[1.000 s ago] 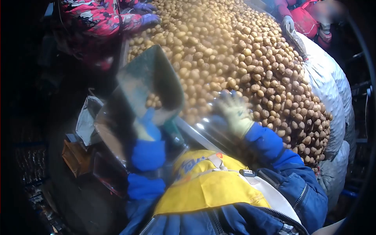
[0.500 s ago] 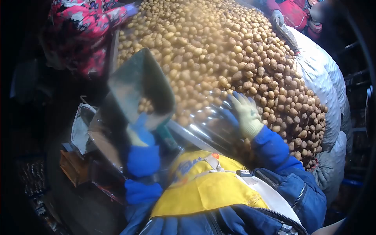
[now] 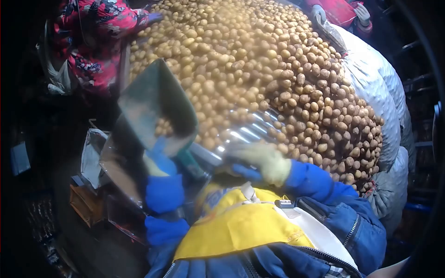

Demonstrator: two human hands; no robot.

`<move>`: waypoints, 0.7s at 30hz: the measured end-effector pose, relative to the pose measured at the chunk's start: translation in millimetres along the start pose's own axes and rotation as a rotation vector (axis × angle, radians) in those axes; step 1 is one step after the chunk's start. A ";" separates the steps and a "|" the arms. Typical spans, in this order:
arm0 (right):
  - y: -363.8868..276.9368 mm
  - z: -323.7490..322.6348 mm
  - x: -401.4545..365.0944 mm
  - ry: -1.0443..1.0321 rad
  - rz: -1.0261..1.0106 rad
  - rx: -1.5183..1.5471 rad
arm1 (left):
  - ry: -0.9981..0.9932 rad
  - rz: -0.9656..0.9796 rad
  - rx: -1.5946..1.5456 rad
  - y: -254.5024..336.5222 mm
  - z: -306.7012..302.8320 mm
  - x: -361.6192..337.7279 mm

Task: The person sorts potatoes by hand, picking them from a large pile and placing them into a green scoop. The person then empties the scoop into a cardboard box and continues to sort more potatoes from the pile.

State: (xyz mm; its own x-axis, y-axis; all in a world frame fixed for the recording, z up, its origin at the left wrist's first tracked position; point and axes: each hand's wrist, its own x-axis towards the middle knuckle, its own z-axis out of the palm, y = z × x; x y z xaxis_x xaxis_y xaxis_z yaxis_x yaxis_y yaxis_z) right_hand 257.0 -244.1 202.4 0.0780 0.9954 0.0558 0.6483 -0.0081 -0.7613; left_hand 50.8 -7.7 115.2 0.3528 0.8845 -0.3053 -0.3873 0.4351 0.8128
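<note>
The main change is at the right hand (image 3: 259,160). Half a second ago it was spread over the near edge of the potatoes (image 3: 320,116); now it has drawn near and left, off the heap, to a place in front of the yellow apron (image 3: 245,220) and just beside the handle (image 3: 189,162) of the scoop (image 3: 155,99). It is blurred, the fingers seem partly bent, and I cannot tell whether it holds anything or touches the handle.

Its withdrawal leaves a shiny, ribbed strip of worktop (image 3: 250,132) in plain sight between it and the heap, with loose potatoes along the strip's far and right edges. For the work, this means that both hands are now close to the scoop, and neither is at the heap.

The left hand (image 3: 160,160) has kept its place, its fingers closed over the scoop's near rim. The scoop is tilted at the left of the heap, with a few potatoes visible inside. At the far left, a person's hand (image 3: 155,17) shows at the heap's edge, where two showed a second ago.
</note>
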 end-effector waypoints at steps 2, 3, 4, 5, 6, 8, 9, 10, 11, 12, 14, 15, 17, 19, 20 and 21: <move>12.4 -24.9 -3.7 -0.022 0.301 -0.218 | 0.023 -0.002 0.011 2.8 5.6 -3.1; 20.8 -35.9 -5.7 0.020 0.412 -0.291 | 0.036 -0.002 0.016 3.5 7.2 -3.5; 36.1 -36.6 -9.0 0.179 0.433 -0.302 | 0.017 0.011 -0.010 2.4 5.9 -2.6; 56.1 -34.0 -10.5 0.207 0.447 -0.468 | 0.001 0.025 -0.036 -0.1 3.5 -1.6; 63.4 -34.9 -4.3 0.236 0.458 -0.635 | -0.016 0.040 -0.063 -0.6 3.5 -1.8; 70.2 -34.7 10.3 0.085 0.575 -0.646 | 0.014 0.019 -0.069 2.1 7.5 -4.5; 75.9 -30.4 20.7 0.055 0.609 -0.671 | 0.028 0.010 -0.070 3.7 10.3 -5.8; 82.6 -27.4 28.5 0.023 0.640 -0.696 | 0.037 0.015 -0.073 3.0 13.4 -5.6; 89.6 -26.6 29.4 0.111 0.554 -0.718 | 0.046 0.018 -0.073 2.5 16.6 -5.3; 100.5 -29.3 30.5 0.153 0.513 -0.677 | 0.052 0.021 -0.072 3.1 17.7 -4.7; 111.0 -32.8 31.2 0.193 0.540 -0.588 | 0.043 0.053 -0.050 -2.7 13.0 0.3; 97.2 -37.4 36.6 0.160 0.556 -0.517 | 0.039 0.071 -0.042 -5.1 11.7 2.7; 59.5 -47.8 44.8 0.086 0.594 -0.372 | 0.021 0.097 -0.044 -7.4 10.7 5.6; 30.0 -45.9 63.8 0.192 0.561 -0.047 | 0.013 0.101 -0.035 -5.2 13.9 3.8; 20.4 -41.4 73.5 0.242 0.541 0.117 | 0.021 0.096 -0.029 -0.3 19.4 -0.8; 14.4 -34.8 81.0 0.293 0.440 0.189 | 0.029 0.093 -0.025 1.9 22.4 -4.5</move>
State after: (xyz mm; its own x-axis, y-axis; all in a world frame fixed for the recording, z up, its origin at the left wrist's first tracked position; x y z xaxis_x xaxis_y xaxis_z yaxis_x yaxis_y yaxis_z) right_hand 299.0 -166.9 218.4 0.5356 0.8334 -0.1365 0.3624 -0.3728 -0.8542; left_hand 67.6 -14.6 129.2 0.2893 0.9258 -0.2433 -0.4383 0.3541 0.8261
